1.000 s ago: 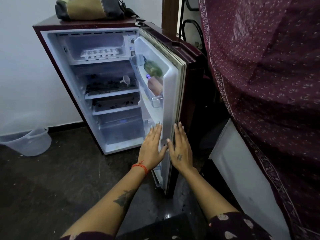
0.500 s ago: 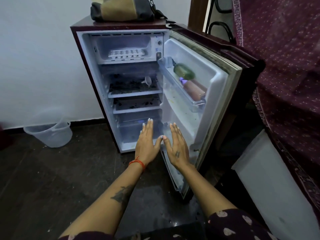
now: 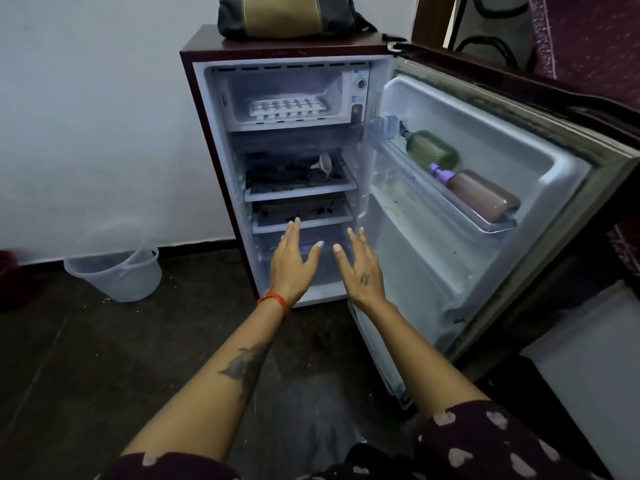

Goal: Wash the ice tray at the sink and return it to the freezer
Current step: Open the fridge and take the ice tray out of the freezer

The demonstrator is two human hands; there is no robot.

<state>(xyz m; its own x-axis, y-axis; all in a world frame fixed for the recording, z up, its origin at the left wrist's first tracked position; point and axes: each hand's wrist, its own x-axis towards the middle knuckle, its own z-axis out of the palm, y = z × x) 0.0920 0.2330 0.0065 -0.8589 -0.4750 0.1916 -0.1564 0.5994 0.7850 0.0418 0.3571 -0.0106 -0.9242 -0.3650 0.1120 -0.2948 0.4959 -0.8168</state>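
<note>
A white ice tray lies flat in the freezer compartment at the top of a small maroon fridge. The fridge door stands wide open to the right. My left hand and my right hand are stretched out side by side in front of the lower shelves, well below the tray. Both hands hold nothing and their fingers are spread.
A green bottle and a brown bottle lie in the door rack. A small funnel sits on a shelf. A bag rests on the fridge top. A clear plastic bucket stands on the dark floor at left. Maroon cloth hangs at right.
The door has swung further open to the right. Both hands have left the door's edge and moved left, in front of the fridge interior. The view has shifted so the fridge sits more centrally.
</note>
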